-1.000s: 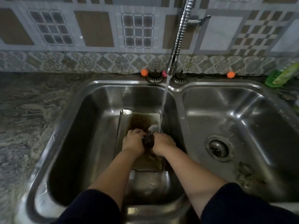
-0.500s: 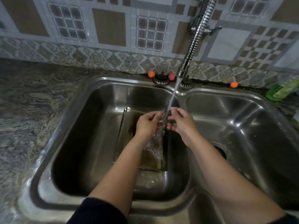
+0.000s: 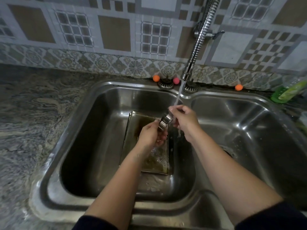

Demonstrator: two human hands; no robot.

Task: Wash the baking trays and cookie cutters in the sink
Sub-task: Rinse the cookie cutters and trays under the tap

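Observation:
A shiny metal cookie cutter is held between both hands under the running water, above the left basin. My left hand grips its lower end, fingers curled round it. My right hand pinches its upper end, right where the stream lands. Below them a rectangular baking tray lies on the bottom of the left sink basin, with brownish water and some suds in it. My forearms hide much of the tray.
The flexible chrome tap hangs over the divider, water running. The right basin has a drain, partly hidden by my arm. A green bottle stands at the far right. Small orange and pink balls sit behind the sink. Granite counter lies left.
Both hands rose from the tray up into the stream. The cookie cutter now shows plainly between them, tilted, with my right hand higher than my left.

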